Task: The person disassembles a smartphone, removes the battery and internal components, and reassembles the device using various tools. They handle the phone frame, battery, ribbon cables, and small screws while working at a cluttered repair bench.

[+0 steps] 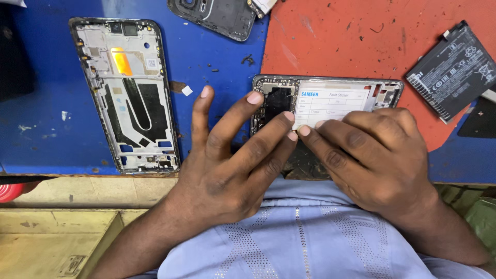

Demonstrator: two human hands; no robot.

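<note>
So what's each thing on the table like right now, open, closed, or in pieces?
Phone under the hands: opened up, insides showing, white sticker on it.
White sticker: lying flat on that phone, fingertips at its lower left corner.
Phone frame on the left: stripped bare, lying flat, untouched.
Back cover at the top: off its phone, lying apart.
Battery: out of any phone, lying loose on the right.
Left hand: fingers spread, empty.
Right hand: fingertips pressing the sticker's corner.

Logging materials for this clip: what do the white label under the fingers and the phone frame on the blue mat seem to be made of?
White label: apparently matte paper, flat with printed form lines. Phone frame: likely metal with a dull silver finish, carrying black film patches. Both hands touch the label's lower-left edge.
</note>
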